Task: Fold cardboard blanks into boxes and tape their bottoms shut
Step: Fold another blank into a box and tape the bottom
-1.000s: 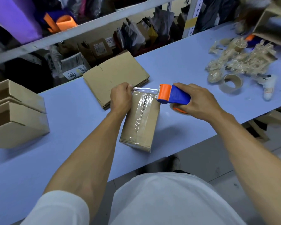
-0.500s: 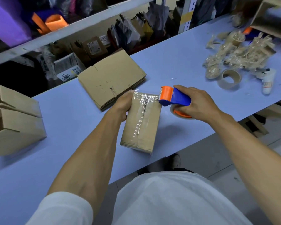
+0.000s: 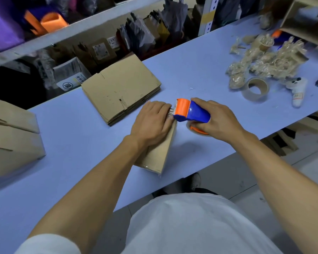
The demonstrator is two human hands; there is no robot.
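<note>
Our left hand (image 3: 152, 121) now lies flat, palm down and fingers spread, on the top face of the cardboard box (image 3: 157, 154); half a second ago it cupped the box's far left corner from the side, and a second ago it pinched the loose tape end above that edge. It presses rather than grips. Our right hand (image 3: 217, 123) stays closed around the blue and orange tape dispenser (image 3: 189, 112), whose orange head now sits right against the left fingertips at the box's far edge, where earlier it stood just off the box's right corner with a clear strip stretched out. The box stands on the pale blue desk (image 3: 81, 143) near its front edge, directly before us, and most of its taped top is now hidden under the left hand. Behind it the stack of flat cardboard blanks (image 3: 121, 92) lies where it did. At the left edge two folded boxes (image 3: 11, 136) sit stacked. To the right are a near-empty tape roll (image 3: 255, 88) and a heap of crumpled tape scraps (image 3: 264, 59). The view has shifted slightly.
</note>
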